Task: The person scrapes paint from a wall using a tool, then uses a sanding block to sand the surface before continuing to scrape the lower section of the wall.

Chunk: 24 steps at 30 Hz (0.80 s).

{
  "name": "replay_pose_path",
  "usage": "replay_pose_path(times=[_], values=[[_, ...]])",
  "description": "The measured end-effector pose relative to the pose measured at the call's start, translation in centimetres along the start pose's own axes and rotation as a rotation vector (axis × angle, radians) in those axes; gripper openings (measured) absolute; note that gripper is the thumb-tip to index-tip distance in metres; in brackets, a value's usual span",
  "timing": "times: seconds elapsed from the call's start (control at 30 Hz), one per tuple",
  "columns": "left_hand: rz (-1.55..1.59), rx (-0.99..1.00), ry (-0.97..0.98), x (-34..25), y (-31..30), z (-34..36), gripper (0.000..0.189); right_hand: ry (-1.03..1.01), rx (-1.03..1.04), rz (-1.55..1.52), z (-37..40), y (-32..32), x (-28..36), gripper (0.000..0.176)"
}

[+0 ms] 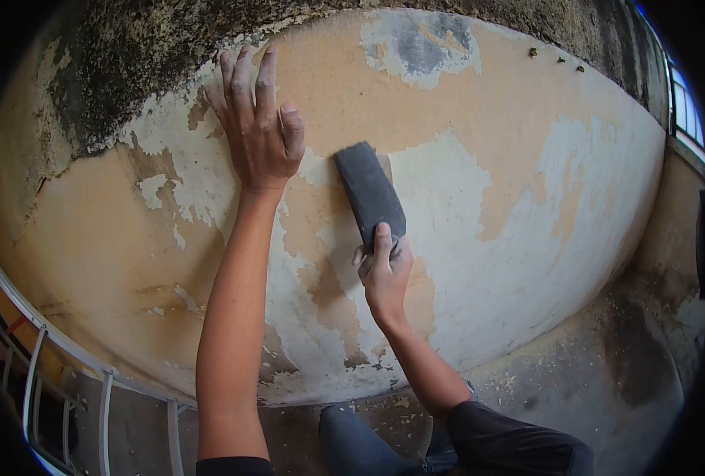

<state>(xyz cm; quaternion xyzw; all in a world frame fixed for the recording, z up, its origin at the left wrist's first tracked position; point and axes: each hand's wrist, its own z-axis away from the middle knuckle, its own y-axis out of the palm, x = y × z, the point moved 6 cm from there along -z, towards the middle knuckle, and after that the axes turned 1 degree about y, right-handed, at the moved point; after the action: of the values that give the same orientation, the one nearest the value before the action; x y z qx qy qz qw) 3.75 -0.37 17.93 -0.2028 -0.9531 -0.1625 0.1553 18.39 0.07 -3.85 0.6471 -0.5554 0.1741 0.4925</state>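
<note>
My left hand [259,131] lies against the upper part of the wall [495,190], fingers spread and dusty, holding nothing. To its right and lower down, my right hand [386,274] grips the lower end of a dark grey, flat, oblong block [368,190], thumb on top. The block's far end points up and to the left, close to the wall; whether it touches cannot be made out. Around both hands, peach paint is flaking off in patches, with pale, whitish layers bare between them.
A metal ladder [105,420] stands at the lower left. Dark, rough, stained wall [146,59] runs along the top. Paint flakes lie on the concrete floor [551,397] below. A barred window [685,107] is at the far right.
</note>
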Motion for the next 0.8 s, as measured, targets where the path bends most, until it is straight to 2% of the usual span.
replay_pose_path(times=[0.1,0.27,0.33,0.4,0.43,0.53,0.7,0.8], values=[[0.004,-0.003,0.007,-0.3,-0.2,0.1,0.062,-0.083,-0.036,-0.013,3.1,-2.0,-4.6,0.038],[0.006,0.020,0.015,-0.4,0.1,-0.2,0.062,0.015,0.019,0.009,-0.3,-0.8,-2.9,0.037],[-0.016,0.030,0.010,-0.4,0.1,-0.1,0.061,-0.043,0.008,0.054,-0.6,-0.3,-1.7,0.038],[-0.015,0.035,0.013,-0.5,0.1,0.1,0.061,-0.010,-0.024,0.053,2.8,-3.2,-7.6,0.039],[-0.021,0.024,0.020,-0.5,0.1,-0.2,0.061,0.007,-0.047,0.047,3.5,-3.4,-7.7,0.040],[-0.014,0.022,0.016,-0.7,-0.1,-0.4,0.060,0.042,-0.024,-0.069,3.2,-3.1,-6.7,0.041],[-0.040,0.035,0.011,-0.4,0.4,-0.1,0.060,-0.016,0.017,-0.005,-1.6,-0.3,1.2,0.039],[-0.031,0.033,0.012,-0.6,0.2,0.1,0.060,-0.022,-0.019,-0.017,2.8,-2.3,-1.8,0.041]])
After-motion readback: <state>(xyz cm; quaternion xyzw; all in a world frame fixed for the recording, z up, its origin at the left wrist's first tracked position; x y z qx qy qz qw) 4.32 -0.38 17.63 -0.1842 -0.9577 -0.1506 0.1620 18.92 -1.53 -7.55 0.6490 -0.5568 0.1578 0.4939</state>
